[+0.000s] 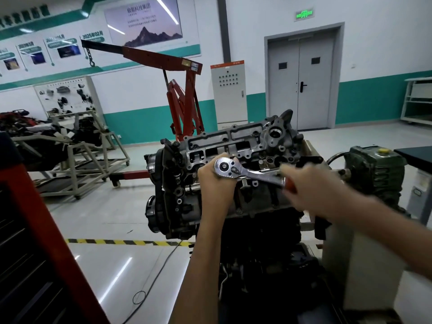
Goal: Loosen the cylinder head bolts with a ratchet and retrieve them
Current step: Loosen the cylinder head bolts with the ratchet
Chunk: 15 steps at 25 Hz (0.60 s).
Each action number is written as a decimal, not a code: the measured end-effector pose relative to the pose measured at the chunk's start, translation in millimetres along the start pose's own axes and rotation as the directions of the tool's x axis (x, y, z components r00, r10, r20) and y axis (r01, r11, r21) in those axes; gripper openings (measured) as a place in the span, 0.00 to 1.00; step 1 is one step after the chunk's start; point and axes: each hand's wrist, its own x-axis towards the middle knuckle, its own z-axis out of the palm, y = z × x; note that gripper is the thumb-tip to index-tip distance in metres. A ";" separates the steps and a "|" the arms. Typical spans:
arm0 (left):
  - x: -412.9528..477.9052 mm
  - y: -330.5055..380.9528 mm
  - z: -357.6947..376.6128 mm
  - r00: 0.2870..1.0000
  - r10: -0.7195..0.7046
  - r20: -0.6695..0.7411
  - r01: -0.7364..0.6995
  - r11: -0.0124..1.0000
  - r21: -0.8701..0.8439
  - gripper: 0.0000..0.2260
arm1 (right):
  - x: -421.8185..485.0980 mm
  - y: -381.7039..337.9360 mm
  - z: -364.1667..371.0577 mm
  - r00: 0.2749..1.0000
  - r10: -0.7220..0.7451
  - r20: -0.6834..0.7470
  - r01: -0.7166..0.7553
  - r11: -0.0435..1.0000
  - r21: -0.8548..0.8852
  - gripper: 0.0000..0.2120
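Behind engine [233, 141], red hoist [184, 101], left grip [214, 181] holding ratchet [247, 173] head, right grip [311, 185] clasping its handle

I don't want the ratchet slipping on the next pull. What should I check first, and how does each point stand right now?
1. Head steadied: the left hand holds the ratchet at its head: ok.
2. Handle grip: the right hand wraps the red handle, though blurred: ok.
3. Socket square on the bolt: cannot tell, hidden under the ratchet.
4. Swing path over the cylinder head: nothing stands in it: ok.
5. The direction switch set to loosen: cannot tell.
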 end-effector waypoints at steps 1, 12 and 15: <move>2.5 0.7 -2.3 1.000 0.004 0.018 -0.004 1.000 0.019 0.23 | 15.9 10.3 -21.0 0.996 -0.071 -0.051 0.064 0.990 -0.123 0.06; -6.0 2.7 10.6 0.961 -0.171 -0.219 0.109 0.958 -0.267 0.16 | -38.9 -99.4 66.2 0.965 0.259 0.035 -0.238 0.819 0.522 0.11; -1.4 0.5 -5.2 0.981 -0.141 -0.136 0.111 0.973 -0.203 0.14 | -27.6 -61.9 39.1 0.990 0.141 0.032 -0.143 0.931 0.334 0.10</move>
